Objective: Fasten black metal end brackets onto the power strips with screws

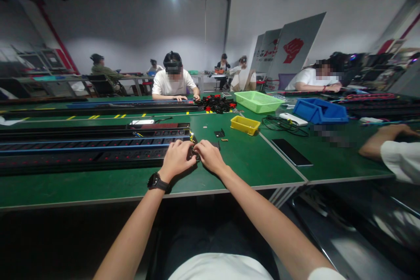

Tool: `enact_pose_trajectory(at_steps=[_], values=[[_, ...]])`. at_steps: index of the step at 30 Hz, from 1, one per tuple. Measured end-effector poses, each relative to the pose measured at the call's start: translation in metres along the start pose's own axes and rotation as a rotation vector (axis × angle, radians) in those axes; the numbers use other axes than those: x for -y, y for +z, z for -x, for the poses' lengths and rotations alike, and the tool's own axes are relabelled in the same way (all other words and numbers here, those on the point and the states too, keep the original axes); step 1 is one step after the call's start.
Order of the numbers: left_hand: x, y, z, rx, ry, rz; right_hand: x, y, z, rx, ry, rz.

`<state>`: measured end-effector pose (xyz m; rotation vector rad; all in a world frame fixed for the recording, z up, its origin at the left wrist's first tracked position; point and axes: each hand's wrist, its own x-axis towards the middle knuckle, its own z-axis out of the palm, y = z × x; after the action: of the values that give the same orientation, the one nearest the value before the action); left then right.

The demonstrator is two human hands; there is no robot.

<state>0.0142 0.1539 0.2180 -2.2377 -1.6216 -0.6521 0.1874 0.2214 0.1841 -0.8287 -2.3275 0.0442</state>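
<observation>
My left hand (pixel 179 157), with a black watch on its wrist, is closed over the right end of a long black power strip (pixel 127 154) dotted with red. Against that same end, my right hand (pixel 210 155) has its thumb and fingers pinched together, meeting the left fingertips. A small dark part shows between the two hands, mostly covered by fingers. Just behind lies another black strip (pixel 173 133) with sockets, yellow wires sticking out of its end. A small black bracket (pixel 219 133) and a little brass-coloured piece (pixel 224 140) rest beyond my right hand.
A yellow bin (pixel 245 125), a green basket (pixel 259 102) and a blue bin (pixel 320 111) stand to the right. Nearer are a black cable (pixel 284 126) and a dark tablet-like slab (pixel 291 152). A co-worker sits opposite by piled black-and-red parts (pixel 218 103); another person's arm (pixel 380 140) reaches in at right.
</observation>
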Motion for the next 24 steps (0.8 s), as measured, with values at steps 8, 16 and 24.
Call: enact_pose_trajectory(at_steps=[8, 16, 24], values=[[0.0005, -0.0002, 0.0, 0.029, 0.008, -0.016, 0.0013, 0.0008, 0.0002, 0.009, 0.027, -0.018], [0.001, -0.0002, 0.0005, 0.027, 0.001, -0.001, 0.0011, 0.0012, 0.001, 0.014, 0.036, -0.02], [0.0019, -0.0002, 0.002, 0.018, 0.024, -0.01, 0.0044, -0.002, 0.0029, 0.007, 0.072, -0.066]])
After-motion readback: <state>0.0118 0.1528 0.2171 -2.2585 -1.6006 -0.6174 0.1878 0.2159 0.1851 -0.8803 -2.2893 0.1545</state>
